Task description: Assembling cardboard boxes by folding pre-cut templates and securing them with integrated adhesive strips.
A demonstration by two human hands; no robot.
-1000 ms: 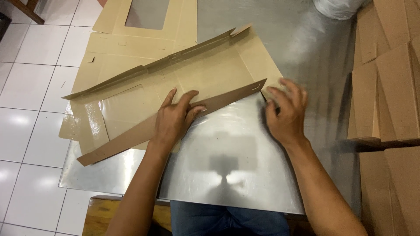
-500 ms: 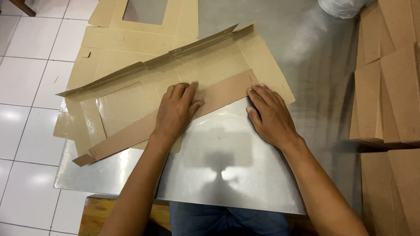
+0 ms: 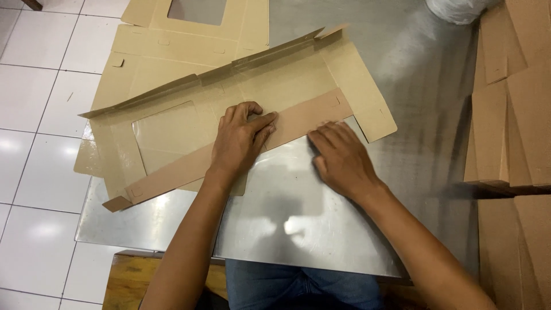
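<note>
Cardboard fills the far left of the scene: a flat, tan, die-cut box blank with a clear window panel (image 3: 229, 115) lies across the far left part of a shiny sheet-metal table (image 3: 321, 229), its left end hanging past the table edge over white floor tiles (image 3: 34, 115). A long brown flap (image 3: 241, 152) runs along its near edge, folded over onto the blank. The left hand (image 3: 238, 143) lies palm down on this flap near its middle, fingers spread slightly and pressing flat, gripping nothing. The right hand (image 3: 338, 158) rests open just to the right, fingertips on the near edge of the flap, palm on the bare metal; it also holds nothing.

The blank looks light and thin, stiff across its panels but ready to bend along the scored creases; the far long flap stands up a little. It would likely slide easily on the smooth metal, so flat pressure beside a crease, or a pinch on a panel edge away from the window film, seems the safest hold.

Another windowed blank (image 3: 189, 23) lies beyond, cut off by the far edge. Stacked brown cartons (image 3: 516, 103) on the right are cropped, as is a white bag-like thing (image 3: 459, 8) at the far right. What lies under the hands is hidden.
</note>
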